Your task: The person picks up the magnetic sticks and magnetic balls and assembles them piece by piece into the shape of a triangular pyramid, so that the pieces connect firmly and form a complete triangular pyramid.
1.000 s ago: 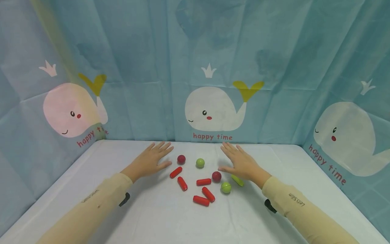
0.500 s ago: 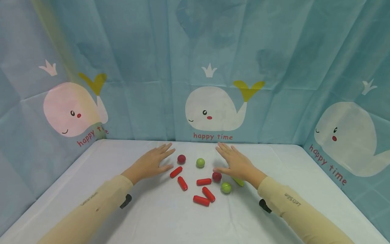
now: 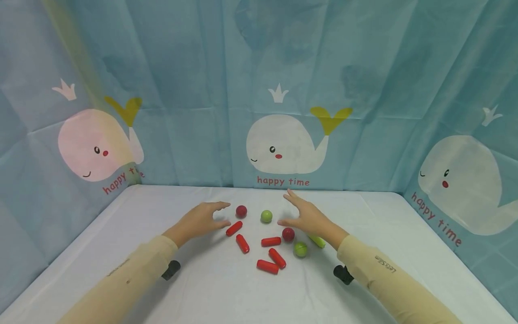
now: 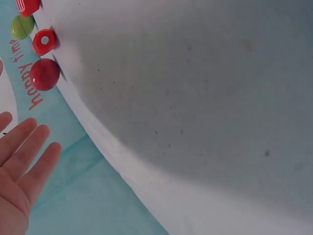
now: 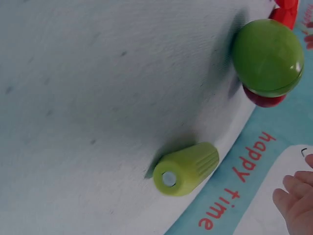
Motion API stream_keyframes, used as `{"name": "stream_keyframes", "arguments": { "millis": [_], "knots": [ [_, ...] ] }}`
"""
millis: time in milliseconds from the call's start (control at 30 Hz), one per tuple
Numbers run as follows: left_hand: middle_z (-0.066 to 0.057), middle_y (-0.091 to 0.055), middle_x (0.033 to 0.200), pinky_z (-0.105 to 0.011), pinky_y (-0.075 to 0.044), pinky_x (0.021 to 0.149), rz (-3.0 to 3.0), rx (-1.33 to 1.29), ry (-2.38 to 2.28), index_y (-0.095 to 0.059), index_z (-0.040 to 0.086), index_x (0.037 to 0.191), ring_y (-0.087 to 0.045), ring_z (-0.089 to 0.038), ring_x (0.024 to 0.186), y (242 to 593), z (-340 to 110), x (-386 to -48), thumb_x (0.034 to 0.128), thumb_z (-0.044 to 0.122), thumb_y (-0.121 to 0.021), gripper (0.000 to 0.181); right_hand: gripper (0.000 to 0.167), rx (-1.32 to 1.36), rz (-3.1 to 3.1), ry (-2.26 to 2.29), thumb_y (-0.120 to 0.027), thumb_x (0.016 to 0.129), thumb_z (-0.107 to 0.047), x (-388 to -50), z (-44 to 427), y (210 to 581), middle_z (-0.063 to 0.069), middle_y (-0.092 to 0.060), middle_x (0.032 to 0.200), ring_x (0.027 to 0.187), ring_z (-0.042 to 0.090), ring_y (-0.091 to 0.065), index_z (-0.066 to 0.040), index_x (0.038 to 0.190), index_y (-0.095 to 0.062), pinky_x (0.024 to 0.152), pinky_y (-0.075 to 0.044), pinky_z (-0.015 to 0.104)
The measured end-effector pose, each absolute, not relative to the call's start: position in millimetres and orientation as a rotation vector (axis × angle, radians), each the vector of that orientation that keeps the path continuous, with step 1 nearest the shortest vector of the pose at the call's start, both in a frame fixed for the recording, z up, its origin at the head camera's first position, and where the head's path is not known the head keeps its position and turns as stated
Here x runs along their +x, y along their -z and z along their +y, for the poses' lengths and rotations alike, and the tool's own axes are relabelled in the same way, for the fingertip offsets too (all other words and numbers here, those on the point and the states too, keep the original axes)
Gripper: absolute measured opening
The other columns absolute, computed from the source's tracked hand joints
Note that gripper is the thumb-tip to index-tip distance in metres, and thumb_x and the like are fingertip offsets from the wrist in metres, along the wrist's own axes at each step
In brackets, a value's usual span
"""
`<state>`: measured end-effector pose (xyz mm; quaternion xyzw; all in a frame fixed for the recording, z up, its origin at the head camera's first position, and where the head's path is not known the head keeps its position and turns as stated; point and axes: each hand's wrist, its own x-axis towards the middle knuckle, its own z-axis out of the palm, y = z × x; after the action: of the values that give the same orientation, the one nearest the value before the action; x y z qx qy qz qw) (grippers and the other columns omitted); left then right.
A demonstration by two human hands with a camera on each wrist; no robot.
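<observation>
Apparently, handling is only beginning: left hand [image 3: 198, 220] and right hand [image 3: 310, 220] are hovering, thumbs apart from fingers, gripping nothing, while red balls [image 3: 241, 211], green balls [image 3: 266, 216], red cylinders [image 3: 268, 266] and a green cylinder [image 3: 318, 241] are lying loose nearby on the tabletop [image 3: 202, 288], all seemingly left to handle.

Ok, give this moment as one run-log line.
left hand: holds nothing, near back red ball | right hand: holds nothing, near front red ball | white table: five red cylinders, two green balls, one green cylinder
</observation>
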<state>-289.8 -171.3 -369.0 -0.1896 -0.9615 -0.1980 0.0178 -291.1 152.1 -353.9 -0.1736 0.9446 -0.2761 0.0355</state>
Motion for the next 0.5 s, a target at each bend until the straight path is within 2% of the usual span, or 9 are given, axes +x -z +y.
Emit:
{"name": "stream_keyframes", "arguments": {
  "millis": [300,500],
  "knots": [
    [-0.014,-0.065,0.131,-0.048,-0.056,0.093,-2.972,-0.479,0.863,-0.059,0.009,0.136,-0.061,-0.032,0.12,371.5,-168.4,-290.3,0.0864,0.031,-0.076,0.057,0.077,-0.46,2.871,0.998,-0.076,0.086,-0.039,-293.2,144.6,355.2,0.006,-0.032,0.163,0.15,0.035,-0.031,-0.018,0.151,-0.042,0.113,-0.034,0.061],
    [-0.015,-0.066,0.129,-0.046,-0.057,0.093,-2.952,-0.389,1.019,-0.062,0.007,0.131,-0.063,-0.032,0.118,372.7,-167.7,-291.6,0.086,0.031,-0.077,0.053,0.071,-0.358,2.862,1.085,-0.076,0.086,-0.04,-296.7,141.6,356.2,0.011,-0.048,0.153,0.14,0.038,-0.045,-0.017,0.147,-0.048,0.107,-0.044,0.058]
  ]
}}
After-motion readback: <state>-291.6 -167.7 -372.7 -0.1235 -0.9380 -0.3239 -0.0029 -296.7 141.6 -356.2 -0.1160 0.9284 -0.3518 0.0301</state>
